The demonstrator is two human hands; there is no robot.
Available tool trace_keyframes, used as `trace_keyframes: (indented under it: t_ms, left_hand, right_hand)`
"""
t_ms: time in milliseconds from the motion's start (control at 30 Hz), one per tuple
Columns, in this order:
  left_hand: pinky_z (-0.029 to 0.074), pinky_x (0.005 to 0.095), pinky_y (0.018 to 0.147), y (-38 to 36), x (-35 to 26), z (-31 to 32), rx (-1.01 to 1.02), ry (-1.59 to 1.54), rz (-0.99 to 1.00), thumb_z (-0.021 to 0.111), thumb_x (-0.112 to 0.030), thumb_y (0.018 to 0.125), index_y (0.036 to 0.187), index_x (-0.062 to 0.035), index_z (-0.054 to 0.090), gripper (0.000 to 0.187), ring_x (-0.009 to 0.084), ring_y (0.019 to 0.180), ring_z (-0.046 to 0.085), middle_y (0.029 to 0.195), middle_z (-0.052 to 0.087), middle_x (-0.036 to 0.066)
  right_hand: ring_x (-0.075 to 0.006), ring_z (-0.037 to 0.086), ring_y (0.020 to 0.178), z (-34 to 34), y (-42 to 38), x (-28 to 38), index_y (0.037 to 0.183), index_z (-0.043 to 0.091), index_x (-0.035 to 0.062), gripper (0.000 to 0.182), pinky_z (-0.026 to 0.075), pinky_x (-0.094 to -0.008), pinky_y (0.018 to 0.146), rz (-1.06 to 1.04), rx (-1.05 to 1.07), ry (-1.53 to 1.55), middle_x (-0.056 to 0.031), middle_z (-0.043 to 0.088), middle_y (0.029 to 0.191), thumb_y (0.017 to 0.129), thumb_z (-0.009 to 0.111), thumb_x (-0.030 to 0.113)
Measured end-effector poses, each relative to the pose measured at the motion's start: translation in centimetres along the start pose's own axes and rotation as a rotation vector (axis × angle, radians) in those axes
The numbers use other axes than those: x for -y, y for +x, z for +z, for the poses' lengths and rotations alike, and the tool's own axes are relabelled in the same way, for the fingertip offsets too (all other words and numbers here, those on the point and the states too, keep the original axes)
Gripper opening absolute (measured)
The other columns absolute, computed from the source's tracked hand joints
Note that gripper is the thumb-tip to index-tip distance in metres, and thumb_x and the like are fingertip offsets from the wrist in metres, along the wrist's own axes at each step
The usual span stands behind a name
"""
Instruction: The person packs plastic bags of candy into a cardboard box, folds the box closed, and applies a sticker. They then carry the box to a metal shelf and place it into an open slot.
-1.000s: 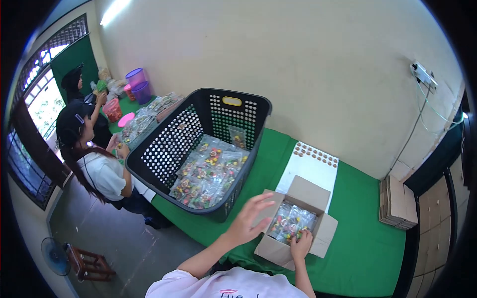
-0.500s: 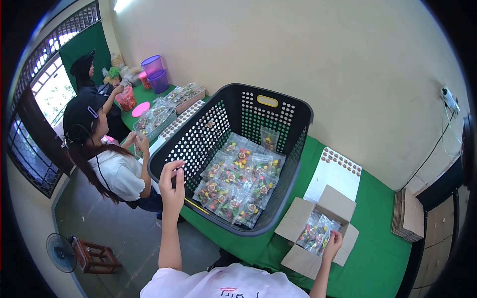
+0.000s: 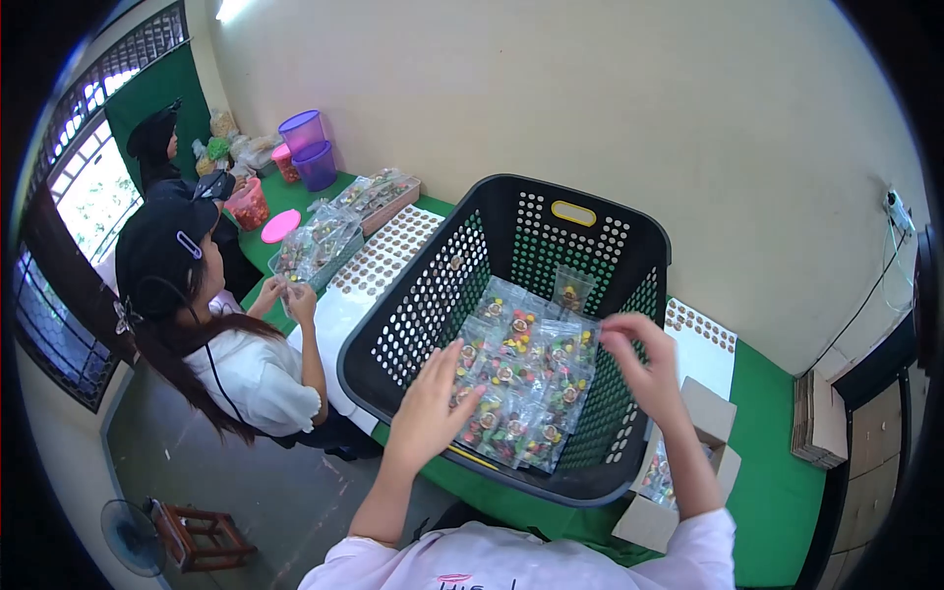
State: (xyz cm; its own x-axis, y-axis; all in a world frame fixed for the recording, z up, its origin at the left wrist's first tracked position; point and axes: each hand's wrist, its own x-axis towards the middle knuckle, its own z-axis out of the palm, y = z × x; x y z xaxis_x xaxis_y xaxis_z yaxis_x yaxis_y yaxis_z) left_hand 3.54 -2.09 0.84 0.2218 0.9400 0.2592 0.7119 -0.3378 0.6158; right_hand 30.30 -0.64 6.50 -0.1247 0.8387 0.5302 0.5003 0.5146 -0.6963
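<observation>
A large black perforated basket [image 3: 408, 339] stands on the green-covered table, with many clear packets of colourful candy [image 3: 511, 374] heaped inside. My left hand [image 3: 428, 408] is over the basket's near left side, fingers stretched and thumb apart, close to the packets. At the right of the pile, my right hand [image 3: 644, 364] has its fingertips pinched at the upper corner of a candy packet [image 3: 580, 344]. An open cardboard box [image 3: 713, 408], partly hidden behind my right forearm, holds more candy packets [image 3: 661, 477].
White sheets of round stickers [image 3: 388, 251] lie left of the basket, with another sticker sheet [image 3: 703, 329] at right. A co-worker [image 3: 246, 364] handles a packet on the left; another person [image 3: 157, 157] is beyond. Flattened cartons [image 3: 819, 418] lean at right.
My right hand has left the cardboard box and moved left to the packets in the basket. My left hand has come from the rim in over the packets. The view has shifted.
</observation>
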Motion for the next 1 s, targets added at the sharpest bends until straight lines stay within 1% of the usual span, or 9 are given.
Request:
trace_keyframes:
  t_ms: [67, 200, 333, 467, 567, 667, 700, 900, 1000]
  left_hand:
    - [0.03, 0.0402, 0.102, 0.0, 0.4, 0.1, 0.021, 0.012, 0.043, 0.055, -0.036, 0.085, 0.132, -0.0009, 0.034, 0.062, 0.037, 0.125, 0.035, 0.132, 0.039, 0.023]
    - [0.03, 0.0413, 0.102, 0.0, 0.8, 0.0, 0.118, 0.051, 0.063, 0.053, -0.038, 0.085, 0.13, -0.0009, 0.036, 0.061, 0.0392, 0.125, 0.034, 0.133, 0.037, 0.024]
    - [0.032, 0.0418, 0.1, 0.0, 0.9, 0.0, 0.133, 0.051, 0.061, 0.054, -0.038, 0.085, 0.129, -0.001, 0.039, 0.059, 0.0401, 0.123, 0.036, 0.133, 0.038, 0.023]
    - [0.036, 0.041, 0.097, 0.2, 0.8, -0.2, 0.116, 0.028, 0.093, 0.055, -0.037, 0.084, 0.125, 0.0005, 0.044, 0.056, 0.0383, 0.119, 0.042, 0.127, 0.045, 0.022]
    - [0.038, 0.0393, 0.094, 0.4, 0.7, -0.2, 0.078, -0.013, 0.117, 0.056, -0.036, 0.084, 0.12, 0.002, 0.048, 0.053, 0.0356, 0.113, 0.047, 0.121, 0.05, 0.021]
    - [0.04, 0.0382, 0.091, 0.7, 0.7, -0.4, 0.099, -0.054, 0.085, 0.056, -0.036, 0.084, 0.119, 0.0021, 0.048, 0.053, 0.0341, 0.109, 0.05, 0.118, 0.052, 0.021]
    - [0.041, 0.0376, 0.089, 0.7, 0.7, -0.4, 0.082, -0.045, 0.095, 0.057, -0.036, 0.084, 0.119, 0.0019, 0.048, 0.052, 0.0329, 0.107, 0.052, 0.116, 0.053, 0.02]
    - [0.042, 0.037, 0.088, 1.0, 0.5, -1.1, 0.142, -0.154, -0.003, 0.057, -0.035, 0.084, 0.117, 0.0014, 0.05, 0.05, 0.0324, 0.105, 0.053, 0.115, 0.054, 0.02]
    - [0.042, 0.036, 0.089, 0.9, 0.4, -1.1, 0.097, -0.114, 0.029, 0.057, -0.035, 0.084, 0.116, 0.0016, 0.051, 0.049, 0.0323, 0.105, 0.053, 0.116, 0.054, 0.02]
  right_hand:
    - [-0.0196, 0.062, 0.074, 3.9, 3.4, 0.1, 0.098, 0.056, -0.003, 0.018, 0.048, -0.029, 0.068, -0.076, 0.251, 0.026, -0.0127, 0.063, 0.082, 0.083, 0.053, 0.006]
    - [-0.026, 0.062, 0.084, 12.1, 6.7, -7.5, 0.1, 0.056, 0.0002, 0.033, 0.048, -0.038, 0.074, 0.115, 0.962, -0.277, -0.016, 0.063, 0.09, 0.08, 0.058, 0.026]
    - [-0.0304, 0.061, 0.091, 18.6, 4.0, -15.4, 0.104, 0.058, 0.0028, 0.037, 0.048, -0.0431, 0.077, 0.174, 1.147, -0.838, -0.0168, 0.063, 0.097, 0.075, 0.06, 0.027]
    - [-0.0314, 0.06, 0.094, 20.5, -0.9, -21.2, 0.103, 0.056, -0.0005, 0.039, 0.049, -0.0426, 0.076, 0.208, 1.33, -0.814, -0.018, 0.061, 0.102, 0.07, 0.064, 0.019]
    - [-0.0321, 0.058, 0.099, 21.1, -3.6, -23.0, 0.107, 0.05, -0.005, 0.05, 0.049, -0.043, 0.076, 0.269, 1.352, -0.716, -0.0202, 0.057, 0.108, 0.064, 0.069, 0.012]
    - [-0.0334, 0.056, 0.101, 20.7, -3.5, -20.3, 0.112, 0.044, -0.0083, 0.062, 0.049, -0.0417, 0.076, 0.405, 1.2, -0.759, -0.0219, 0.053, 0.114, 0.059, 0.072, 0.007]
    - [-0.0328, 0.059, 0.093, 20.7, -3.1, -20.2, 0.106, 0.051, -0.0059, 0.052, 0.049, -0.0391, 0.074, 0.401, 1.177, -0.749, -0.0199, 0.059, 0.103, 0.061, 0.07, 0.014]
    - [-0.0317, 0.063, 0.081, 21.2, -0.2, -19.8, 0.092, 0.06, -0.0006, 0.034, 0.05, -0.0398, 0.069, 0.186, 1.171, -0.349, -0.0197, 0.064, 0.081, 0.068, 0.061, 0.023]
    - [-0.0338, 0.062, 0.073, 21.7, 1.6, -18.3, 0.089, 0.061, 0.0004, 0.031, 0.049, -0.0421, 0.068, 0.337, 1.061, -0.051, -0.0198, 0.063, 0.076, 0.068, 0.06, 0.023]
